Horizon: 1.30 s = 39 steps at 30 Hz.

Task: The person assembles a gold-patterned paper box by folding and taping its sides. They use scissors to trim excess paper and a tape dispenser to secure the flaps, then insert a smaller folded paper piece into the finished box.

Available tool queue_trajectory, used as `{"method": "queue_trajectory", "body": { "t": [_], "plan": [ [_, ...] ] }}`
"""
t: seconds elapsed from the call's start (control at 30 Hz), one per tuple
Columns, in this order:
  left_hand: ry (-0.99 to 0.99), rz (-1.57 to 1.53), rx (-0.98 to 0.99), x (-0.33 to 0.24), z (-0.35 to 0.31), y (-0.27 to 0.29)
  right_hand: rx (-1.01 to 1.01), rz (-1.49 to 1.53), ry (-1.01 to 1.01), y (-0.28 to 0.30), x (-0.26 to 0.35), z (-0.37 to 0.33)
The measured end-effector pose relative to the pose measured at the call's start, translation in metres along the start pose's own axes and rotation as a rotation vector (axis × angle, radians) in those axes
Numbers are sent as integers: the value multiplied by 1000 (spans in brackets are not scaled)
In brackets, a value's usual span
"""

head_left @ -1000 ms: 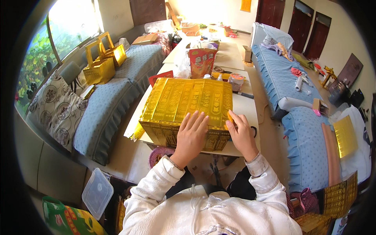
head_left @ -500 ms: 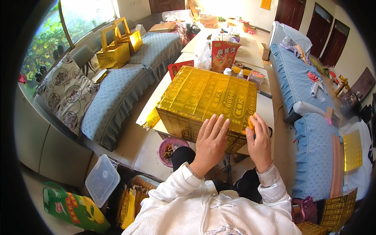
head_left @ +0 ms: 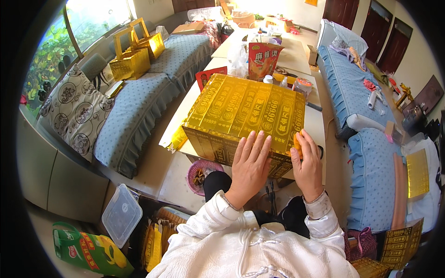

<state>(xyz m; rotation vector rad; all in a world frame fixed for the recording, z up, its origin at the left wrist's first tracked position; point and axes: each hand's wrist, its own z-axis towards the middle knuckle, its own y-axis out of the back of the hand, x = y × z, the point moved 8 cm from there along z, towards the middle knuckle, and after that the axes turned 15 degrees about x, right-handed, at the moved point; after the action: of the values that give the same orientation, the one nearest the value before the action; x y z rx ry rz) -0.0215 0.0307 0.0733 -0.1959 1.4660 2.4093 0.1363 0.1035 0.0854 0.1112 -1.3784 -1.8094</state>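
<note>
A large box [head_left: 250, 106] covered in shiny gold patterned paper sits at the near end of the table. My left hand [head_left: 250, 169] lies against the box's near side with fingers stretched out, their tips by the top front edge. At the near right corner, my right hand [head_left: 307, 164] has bent fingers and pinches a small soft-looking orange thing [head_left: 298, 142] against the box. What the orange thing is I cannot make out, as fingers cover much of it. A dark loop, perhaps a scissors handle [head_left: 320, 150], shows just beyond the right hand.
Behind the box stand a red food pouch [head_left: 264, 60], a white bottle [head_left: 268, 79] and a clear jar [head_left: 302, 86]. Blue-covered sofas [head_left: 134, 120] flank the table, with gold gift bags [head_left: 130, 63] on the left one. A pink basket [head_left: 197, 178] is below the table.
The whole view has shifted slightly, so the box appears a little higher and further left. Both hands keep nearly the same place on it, and the orange thing stays in my right hand.
</note>
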Motion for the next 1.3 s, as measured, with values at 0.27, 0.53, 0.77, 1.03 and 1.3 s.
{"method": "queue_trajectory", "body": {
  "t": [0.27, 0.53, 0.77, 1.03, 1.3],
  "plan": [
    [-7, 41, -15, -5, 2, -1, -8, 15, -13, 4, -2, -2],
    [27, 111, 49, -6, 1, -2, -26, 24, 40, 7, -1, -2],
    [54, 178, 46, -7, -2, -8, -5, 88, 78, 5, -11, -2],
    [51, 153, 25, -8, -2, -6, 30, 131, 129, 9, -16, 0],
    [-37, 137, 55, -11, 3, -1, 71, 239, 98, 24, -23, 19]
  ]
}}
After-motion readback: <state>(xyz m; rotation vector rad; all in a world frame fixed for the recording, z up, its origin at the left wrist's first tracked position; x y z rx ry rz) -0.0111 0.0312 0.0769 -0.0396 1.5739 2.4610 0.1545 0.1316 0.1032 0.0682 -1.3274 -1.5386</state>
